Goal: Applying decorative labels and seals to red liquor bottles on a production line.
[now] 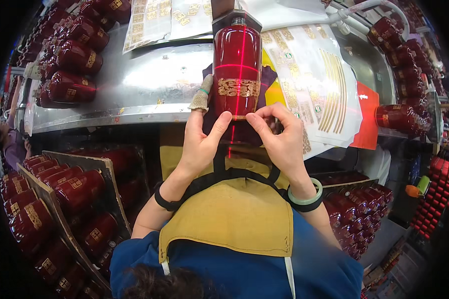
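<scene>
A glossy dark red bottle (227, 55) lies with its neck away from me and its base toward me. A gold ornamental decal (234, 88) sits on its side, and a red light cross falls over it. My left hand (197, 142) holds the bottle's left side, its thumb at the base edge; a knitted finger cover (200, 101) is on one finger. A thin gold strip (239, 117) runs along the base edge between my thumbs. My right hand (287, 142) is closed in a pinch at that strip's right end; its other fingers are curled and partly hidden.
Sheets of gold decals (329, 84) lie to the right beside a red-orange sheet (367, 117); more decal sheets (157, 20) lie far left. Red bottles (72, 87) line the metal bench (154, 74) on both sides. Racks of bottles (80, 187) stand below at left and right.
</scene>
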Demonstrator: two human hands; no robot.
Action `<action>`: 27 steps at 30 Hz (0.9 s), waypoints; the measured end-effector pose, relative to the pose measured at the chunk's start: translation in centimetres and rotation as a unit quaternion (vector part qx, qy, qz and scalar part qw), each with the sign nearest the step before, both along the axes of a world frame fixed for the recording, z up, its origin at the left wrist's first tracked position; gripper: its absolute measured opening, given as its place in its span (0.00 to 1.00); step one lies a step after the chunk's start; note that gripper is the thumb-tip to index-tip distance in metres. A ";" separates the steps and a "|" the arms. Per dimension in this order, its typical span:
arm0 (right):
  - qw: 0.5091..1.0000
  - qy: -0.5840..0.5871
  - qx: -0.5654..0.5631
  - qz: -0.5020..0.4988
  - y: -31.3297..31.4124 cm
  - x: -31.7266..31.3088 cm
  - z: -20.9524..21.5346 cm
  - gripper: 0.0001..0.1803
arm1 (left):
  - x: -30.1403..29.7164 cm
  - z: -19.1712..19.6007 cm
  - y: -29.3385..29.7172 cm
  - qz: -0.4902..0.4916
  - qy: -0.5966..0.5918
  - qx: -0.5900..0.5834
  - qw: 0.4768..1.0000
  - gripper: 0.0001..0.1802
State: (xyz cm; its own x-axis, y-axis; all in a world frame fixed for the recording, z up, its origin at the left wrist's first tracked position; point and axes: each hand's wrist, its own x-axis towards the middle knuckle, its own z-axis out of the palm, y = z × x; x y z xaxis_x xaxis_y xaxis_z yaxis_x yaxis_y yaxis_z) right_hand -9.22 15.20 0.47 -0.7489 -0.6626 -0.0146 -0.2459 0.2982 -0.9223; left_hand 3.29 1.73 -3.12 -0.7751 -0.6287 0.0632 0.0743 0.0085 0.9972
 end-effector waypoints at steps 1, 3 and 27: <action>1.000 -0.001 -0.004 -0.001 0.0 0.0 0.0 0.10 | 0.0 0.0 0.0 0.000 0.001 -0.004 1.000 0.39; 1.000 -0.003 -0.008 -0.001 0.0 0.0 0.0 0.10 | 0.0 0.0 0.0 0.000 0.003 -0.008 1.000 0.39; 1.000 0.014 -0.001 -0.008 -0.3 0.1 0.2 0.11 | -0.1 0.1 0.2 0.009 -0.006 -0.035 0.999 0.39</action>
